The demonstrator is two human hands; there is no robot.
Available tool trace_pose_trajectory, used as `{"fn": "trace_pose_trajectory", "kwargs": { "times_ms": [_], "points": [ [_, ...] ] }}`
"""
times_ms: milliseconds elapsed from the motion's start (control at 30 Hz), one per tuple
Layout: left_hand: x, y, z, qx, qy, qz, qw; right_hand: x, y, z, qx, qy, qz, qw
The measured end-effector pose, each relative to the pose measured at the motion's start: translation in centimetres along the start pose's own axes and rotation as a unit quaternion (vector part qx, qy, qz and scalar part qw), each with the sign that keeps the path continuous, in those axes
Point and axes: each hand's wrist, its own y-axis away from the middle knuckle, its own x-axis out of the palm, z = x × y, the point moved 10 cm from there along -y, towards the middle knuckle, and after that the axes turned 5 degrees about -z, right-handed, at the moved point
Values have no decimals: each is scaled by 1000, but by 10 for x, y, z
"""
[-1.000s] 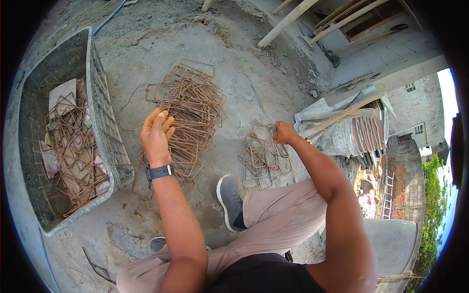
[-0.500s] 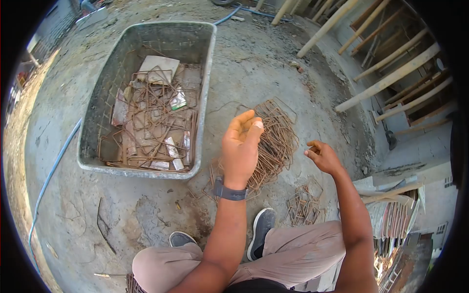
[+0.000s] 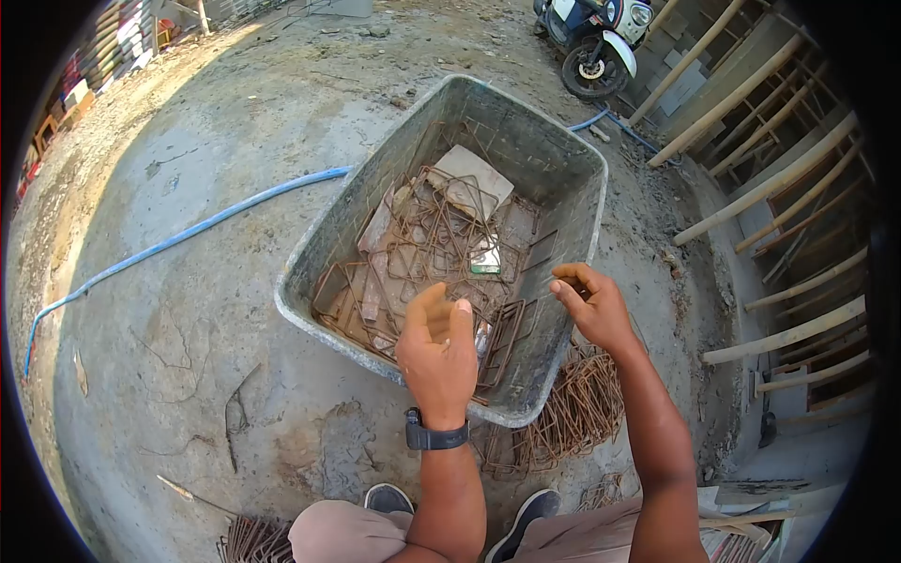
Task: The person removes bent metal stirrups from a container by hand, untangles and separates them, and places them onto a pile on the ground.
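A large grey tub (image 3: 314, 326) holds bent rusty wire ties (image 3: 427, 235), a pale flat slab (image 3: 472, 178) and scraps. My left hand (image 3: 437, 357), with a dark watch on its wrist, hovers over the tub's near side, fingers apart and curved, holding nothing. To its right, my right hand (image 3: 593, 305) is above the tub's right side, its fingers loosely bent and apart, also empty. A pile of rusty wire ties (image 3: 577, 408) lies on the ground beside the tub's near right corner, partly hidden by the tub and my right forearm.
Across the concrete at left runs a blue hose (image 3: 188, 230). A motorbike (image 3: 596, 47) stands at the back. Wooden poles (image 3: 741, 197) lean along the right. More wire ties (image 3: 253, 541) lie at the bottom left, near my shoes (image 3: 389, 498).
The view has swung left, bringing the tub to the middle. My hands have moved from above the pile to above the tub. My right hand has opened from a closed shape.
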Motion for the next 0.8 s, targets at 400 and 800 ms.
{"fn": "trace_pose_trajectory", "kwargs": {
  "times_ms": [400, 800],
  "points": [
    [35, -16, 25, -6, -147, 130, 981, 264, -192, -90, 44, 306, 66, 949],
    [36, -16, 29, -38, -65, 159, 984, 258, -184, -108, 109, 299, 52, 946]
  ]
}}
